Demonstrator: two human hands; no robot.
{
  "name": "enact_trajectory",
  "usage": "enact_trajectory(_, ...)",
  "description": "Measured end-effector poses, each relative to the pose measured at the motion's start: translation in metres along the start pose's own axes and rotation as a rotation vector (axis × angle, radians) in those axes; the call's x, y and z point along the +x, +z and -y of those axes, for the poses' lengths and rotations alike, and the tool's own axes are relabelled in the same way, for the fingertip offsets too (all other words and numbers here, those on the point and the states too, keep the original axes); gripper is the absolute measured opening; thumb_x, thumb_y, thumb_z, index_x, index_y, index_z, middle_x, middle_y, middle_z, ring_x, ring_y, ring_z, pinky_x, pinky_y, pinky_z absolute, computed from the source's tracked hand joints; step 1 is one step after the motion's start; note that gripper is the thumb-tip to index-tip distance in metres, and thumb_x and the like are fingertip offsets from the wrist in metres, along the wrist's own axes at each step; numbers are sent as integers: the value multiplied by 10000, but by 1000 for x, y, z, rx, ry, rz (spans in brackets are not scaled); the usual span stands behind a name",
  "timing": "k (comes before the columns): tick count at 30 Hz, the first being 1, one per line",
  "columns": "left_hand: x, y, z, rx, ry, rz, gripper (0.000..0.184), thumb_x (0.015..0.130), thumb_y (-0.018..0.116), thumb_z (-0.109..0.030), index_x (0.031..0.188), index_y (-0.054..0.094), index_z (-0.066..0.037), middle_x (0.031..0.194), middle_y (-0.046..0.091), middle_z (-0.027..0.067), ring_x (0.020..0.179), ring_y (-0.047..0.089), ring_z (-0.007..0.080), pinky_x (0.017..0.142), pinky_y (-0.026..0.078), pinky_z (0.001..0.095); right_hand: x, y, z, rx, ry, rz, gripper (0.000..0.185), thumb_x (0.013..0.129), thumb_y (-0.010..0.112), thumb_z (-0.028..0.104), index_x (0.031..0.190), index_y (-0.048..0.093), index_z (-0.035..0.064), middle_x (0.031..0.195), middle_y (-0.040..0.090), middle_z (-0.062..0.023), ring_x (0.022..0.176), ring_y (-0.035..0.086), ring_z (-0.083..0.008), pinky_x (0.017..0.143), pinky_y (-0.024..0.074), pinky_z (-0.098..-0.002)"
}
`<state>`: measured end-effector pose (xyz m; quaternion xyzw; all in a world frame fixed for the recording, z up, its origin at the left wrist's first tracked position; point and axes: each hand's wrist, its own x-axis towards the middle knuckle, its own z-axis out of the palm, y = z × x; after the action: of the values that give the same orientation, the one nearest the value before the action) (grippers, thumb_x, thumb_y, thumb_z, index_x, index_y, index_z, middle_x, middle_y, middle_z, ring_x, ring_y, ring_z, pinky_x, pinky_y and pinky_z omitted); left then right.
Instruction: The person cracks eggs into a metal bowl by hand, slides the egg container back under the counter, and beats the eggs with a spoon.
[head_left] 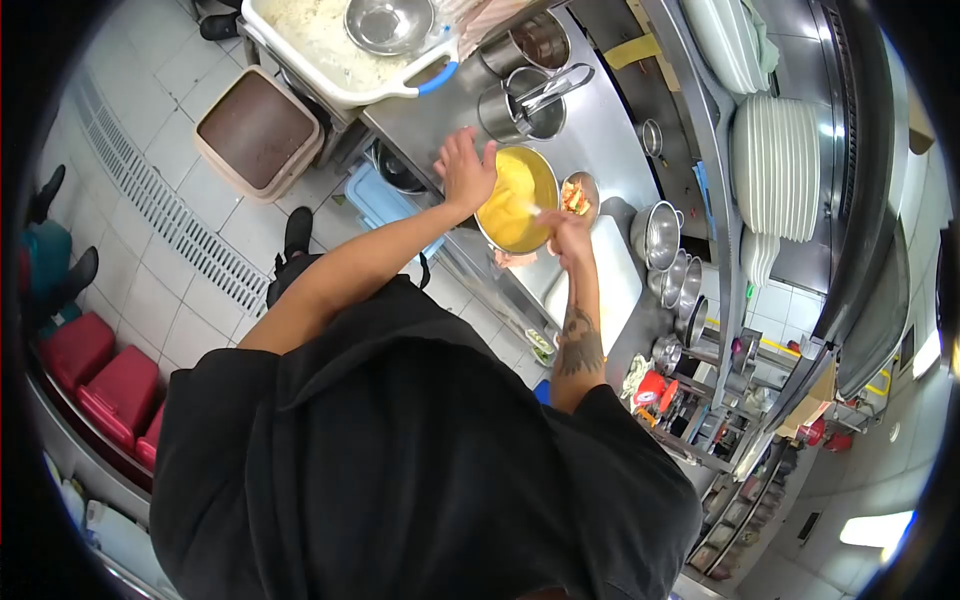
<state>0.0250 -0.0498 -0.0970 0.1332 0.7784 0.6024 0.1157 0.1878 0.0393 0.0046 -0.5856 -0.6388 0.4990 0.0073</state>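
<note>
A round metal bowl on the steel counter contains a thick yellow mixture. My left hand rests against the bowl's left rim, its fingers stretched and spread. At the opposite side, my right hand is closed around a utensil, whose pale part reaches into the yellow mixture. Motion blur hides what kind of utensil it is. Just beyond my right hand, a small metal bowl holds chopped red, orange and pale pieces. A white cutting board lies under my right forearm.
Metal pots with a handled tool stand behind the bowl. A white tub is at the far left, above a lidded bin on the floor. Stacked plates fill the right shelf; steel bowls line the counter's right edge.
</note>
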Motion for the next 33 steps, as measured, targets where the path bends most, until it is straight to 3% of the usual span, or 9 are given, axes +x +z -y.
enact_trajectory(4, -2, -4, -1, 35, 0, 31, 425, 906, 582, -351, 1215, 454, -88, 1159, 503, 105, 1136, 454, 317, 926, 313, 521, -2, 21, -15, -298, -177, 118, 107, 777, 654, 106, 770, 701, 11, 578, 534, 9, 410, 367, -69, 385, 247, -249)
enact_trajectory(8, -7, -3, 2, 29, -26, 39, 408, 908, 578, -347, 1207, 457, -96, 1158, 499, 103, 1137, 451, 316, 924, 313, 513, 3, 11, -5, -10, -88, -173, 130, 776, 652, 119, 805, 711, 7, 553, 496, 28, 434, 369, -60, 380, 232, -261)
enact_trajectory(11, 5, -2, -4, 30, 4, 37, 396, 910, 576, -343, 1200, 461, -100, 1148, 502, 104, 1127, 454, 314, 920, 314, 506, -11, 17, -1, -305, -109, 126, 131, 769, 647, 103, 825, 710, 4, 562, 513, 21, 420, 364, -60, 371, 221, -261)
enact_trajectory(20, -1, -3, -2, 13, 6, 17, 380, 909, 581, -344, 1181, 475, -100, 1117, 523, 98, 1096, 474, 314, 907, 320, 503, 8, 7, -11, 81, -21, -150, 70, 749, 668, 71, 768, 704, 14, 559, 512, 9, 413, 354, -61, 383, 250, -266)
enact_trajectory(23, 2, -3, -1, 11, 26, 14, 373, 908, 583, -338, 1175, 476, -101, 1113, 521, 94, 1091, 478, 314, 905, 322, 500, 8, 21, -26, -307, -247, 7, 71, 767, 658, 63, 744, 696, 7, 530, 486, 18, 384, 334, -55, 362, 223, -255)
enact_trajectory(24, 4, -1, 0, 10, 41, 2, 370, 907, 584, -336, 1173, 477, -101, 1112, 521, 95, 1090, 479, 314, 905, 323, 500, -24, 25, 9, -300, -155, 111, 87, 767, 663, 68, 735, 692, -8, 525, 500, 17, 380, 338, -60, 362, 225, -251)
enact_trajectory(27, 3, -1, 1, 34, 15, 15, 365, 909, 582, -330, 1175, 477, -103, 1115, 517, 96, 1091, 478, 312, 907, 324, 500, -2, 4, 0, 31, -83, -118, 106, 767, 664, 84, 754, 706, -12, 537, 527, 17, 400, 354, -68, 383, 248, -253)
enact_trajectory(31, -1, -3, -1, 23, 26, 42, 393, 893, 589, -328, 1188, 478, -92, 1153, 510, 117, 1107, 465, 327, 891, 333, 501, -29, 26, 14, -286, -131, 104, 122, 773, 622, 64, 778, 721, -8, 561, 557, -12, 414, 379, -66, 390, 279, -268)
enact_trajectory(33, 2, -1, 0, 22, 24, 20, 394, 893, 586, -325, 1191, 477, -92, 1146, 514, 117, 1098, 467, 329, 890, 333, 501, 0, 16, -9, -126, -157, -34, 121, 749, 622, 47, 786, 720, -14, 661, 624, -32, 497, 458, -81, 406, 302, -269)
